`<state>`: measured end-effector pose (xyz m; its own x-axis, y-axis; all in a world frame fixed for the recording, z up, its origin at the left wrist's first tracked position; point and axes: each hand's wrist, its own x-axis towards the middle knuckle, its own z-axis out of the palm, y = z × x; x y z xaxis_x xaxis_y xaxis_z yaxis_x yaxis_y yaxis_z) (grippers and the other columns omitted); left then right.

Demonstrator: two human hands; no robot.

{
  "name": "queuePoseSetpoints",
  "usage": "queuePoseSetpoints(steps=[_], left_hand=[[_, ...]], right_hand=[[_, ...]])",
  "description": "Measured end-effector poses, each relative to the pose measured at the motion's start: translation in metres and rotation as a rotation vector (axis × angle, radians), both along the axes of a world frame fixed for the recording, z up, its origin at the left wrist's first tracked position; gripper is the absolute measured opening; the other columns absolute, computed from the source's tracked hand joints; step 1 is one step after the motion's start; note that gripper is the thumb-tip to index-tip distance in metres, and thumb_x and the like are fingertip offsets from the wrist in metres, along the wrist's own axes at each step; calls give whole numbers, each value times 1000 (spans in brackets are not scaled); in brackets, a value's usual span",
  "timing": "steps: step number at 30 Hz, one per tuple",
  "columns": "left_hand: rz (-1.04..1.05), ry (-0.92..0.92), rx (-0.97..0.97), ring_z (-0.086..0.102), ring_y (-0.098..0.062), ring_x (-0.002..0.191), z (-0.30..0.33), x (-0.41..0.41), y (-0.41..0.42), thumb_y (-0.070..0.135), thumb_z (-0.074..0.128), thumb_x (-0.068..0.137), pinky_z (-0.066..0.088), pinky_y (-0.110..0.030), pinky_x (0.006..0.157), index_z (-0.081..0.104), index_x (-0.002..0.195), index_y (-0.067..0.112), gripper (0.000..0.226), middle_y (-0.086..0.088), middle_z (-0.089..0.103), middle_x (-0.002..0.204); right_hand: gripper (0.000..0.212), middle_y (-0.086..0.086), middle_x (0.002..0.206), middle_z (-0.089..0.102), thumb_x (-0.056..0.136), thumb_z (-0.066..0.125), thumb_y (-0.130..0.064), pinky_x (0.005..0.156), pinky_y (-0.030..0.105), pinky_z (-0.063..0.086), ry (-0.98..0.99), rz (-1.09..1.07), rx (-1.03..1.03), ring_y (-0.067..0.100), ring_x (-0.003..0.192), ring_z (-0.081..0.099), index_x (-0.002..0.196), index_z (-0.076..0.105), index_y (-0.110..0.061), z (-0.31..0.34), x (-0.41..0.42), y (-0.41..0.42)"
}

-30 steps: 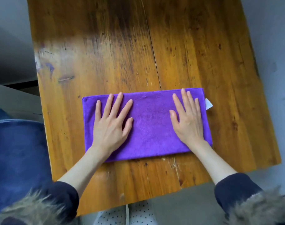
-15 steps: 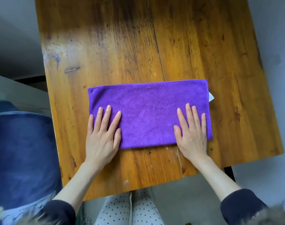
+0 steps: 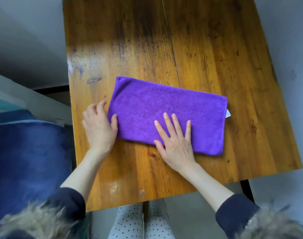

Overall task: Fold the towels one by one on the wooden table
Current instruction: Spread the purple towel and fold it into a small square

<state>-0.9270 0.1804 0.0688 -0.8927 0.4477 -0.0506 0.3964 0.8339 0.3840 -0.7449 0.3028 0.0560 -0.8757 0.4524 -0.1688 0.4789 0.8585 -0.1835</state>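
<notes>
A brown wooden worktop [image 3: 207, 49] is seen from above. A purple towel [image 3: 166, 111], folded into a long strip, is laid flat near the worktop's near edge, turned a little crooked. The right hand [image 3: 176, 145] is pressed flat on the towel's near edge, with its fingers [image 3: 175, 125] held straight and spread. The left hand [image 3: 99, 128] is placed at the towel's left end; its thumb is touching the cloth, and its fingers [image 3: 99, 107] are loosely bent off it. A small white tag [image 3: 228, 114] is seen at the right end.

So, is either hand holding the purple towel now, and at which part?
Neither hand grips it. The right hand presses flat on the purple towel near its front edge; the left hand touches its left end with the thumb.
</notes>
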Motion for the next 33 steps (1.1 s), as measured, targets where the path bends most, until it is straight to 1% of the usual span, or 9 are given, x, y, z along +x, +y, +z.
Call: queuePoseSetpoints(steps=[4, 10, 15, 18, 21, 23, 25, 28, 33], left_hand=[[352, -227, 24, 39, -37, 112, -2, 25, -22, 43, 64, 82, 32, -43, 95, 51, 115, 4, 53, -21, 48, 118], [367, -320, -92, 41, -35, 112, 2, 19, -21, 49, 62, 82, 36, -42, 93, 64, 95, 9, 41, -18, 53, 113], [324, -390, 76, 54, -21, 78, 7, -2, -13, 38, 64, 84, 37, -24, 56, 57, 77, 13, 27, -5, 61, 81], [332, -421, 213, 50, -11, 66, 15, -27, -1, 31, 66, 84, 36, -20, 52, 49, 74, 17, 24, 5, 53, 72], [525, -682, 506, 57, -15, 75, 27, -55, 12, 13, 68, 83, 53, -29, 68, 51, 85, 14, 17, -5, 55, 90], [685, -920, 703, 60, -19, 88, 34, -64, 17, -1, 65, 83, 54, -30, 73, 49, 112, 5, 34, -11, 53, 103], [784, -1057, 759, 61, -23, 93, 42, -65, 19, -7, 61, 82, 53, -33, 82, 48, 118, -1, 38, -12, 56, 102], [748, -1108, 696, 58, -16, 76, 56, -55, 25, -6, 55, 85, 50, -30, 74, 58, 86, 5, 11, -6, 59, 83], [408, -908, 725, 54, -3, 59, 92, -30, 54, -5, 50, 85, 48, -17, 61, 65, 90, 12, 23, 2, 59, 72]], right_hand=[[57, 8, 154, 22, 93, 44, -41, 110, 64, 12, -19, -44, -16, 30, 143, 14, 145, 28, -25, -8, -8, -11], [56, 8, 153, 26, 93, 38, -42, 110, 62, 13, -36, -57, 10, 30, 142, 18, 145, 29, -24, -11, -10, -13], [55, 8, 153, 26, 93, 37, -43, 110, 61, 12, -57, -50, 13, 30, 142, 20, 144, 31, -24, -7, -25, -9], [56, 4, 157, 10, 97, 28, -47, 112, 57, -3, -91, -29, -3, 27, 145, 3, 148, 16, -28, -7, -56, 7], [56, 2, 158, -1, 97, 22, -48, 111, 53, -12, -98, -26, -42, 24, 145, -6, 148, 9, -30, -1, -81, 20], [55, 2, 158, 0, 98, 25, -45, 112, 50, -10, -55, -80, -96, 22, 145, -5, 148, 14, -28, 6, -81, 20], [53, 2, 158, 4, 98, 31, -40, 115, 45, -4, 6, -167, -163, 21, 145, -2, 148, 19, -24, 14, -69, 16], [51, 3, 157, 12, 98, 36, -33, 116, 38, 4, 50, -272, -198, 19, 145, 5, 146, 26, -22, 21, -39, 16], [42, 5, 145, 40, 96, 45, -16, 109, 22, 20, 298, -508, -445, 17, 136, 33, 137, 44, -12, 29, 4, 29]])
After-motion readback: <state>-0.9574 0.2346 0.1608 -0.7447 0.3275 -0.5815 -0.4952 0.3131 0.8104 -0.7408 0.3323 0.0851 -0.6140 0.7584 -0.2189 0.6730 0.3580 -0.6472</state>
